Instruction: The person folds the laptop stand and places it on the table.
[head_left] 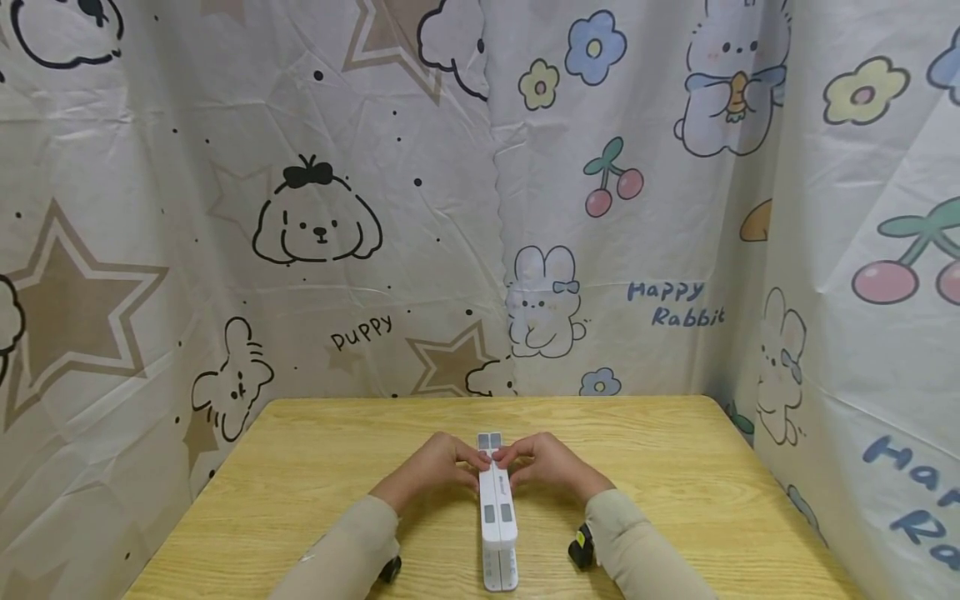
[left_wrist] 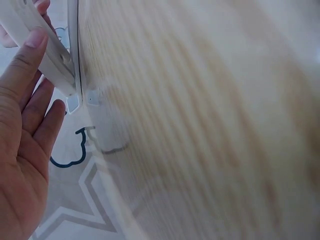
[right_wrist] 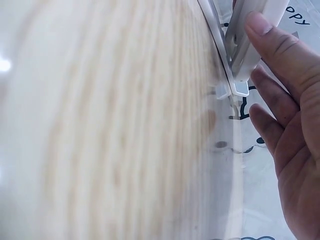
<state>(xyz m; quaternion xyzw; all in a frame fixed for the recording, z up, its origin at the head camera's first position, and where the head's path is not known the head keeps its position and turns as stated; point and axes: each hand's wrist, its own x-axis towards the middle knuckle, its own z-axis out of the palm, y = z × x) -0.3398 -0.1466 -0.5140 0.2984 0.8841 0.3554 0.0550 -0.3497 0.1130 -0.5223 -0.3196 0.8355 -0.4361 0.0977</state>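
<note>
A white folding laptop stand (head_left: 491, 533) with grey pads is on the table, its two long bars side by side and running away from me. My left hand (head_left: 441, 465) holds its left side near the far end, fingertips on top and thumb lower on the side. From the right, my right hand (head_left: 551, 467) grips it in mirror fashion, fingertips almost meeting the left ones. In the left wrist view the thumb (left_wrist: 36, 39) presses on the white bar (left_wrist: 57, 80). The right wrist view has the other thumb (right_wrist: 260, 24) against the stand (right_wrist: 242, 62).
The wooden table (head_left: 637, 467) extends to both sides of the stand. Behind and beside it hangs a cartoon-printed curtain (head_left: 420, 250). Black wrist cameras (head_left: 581, 547) sit below the beige sleeves (head_left: 637, 542), close to the tabletop.
</note>
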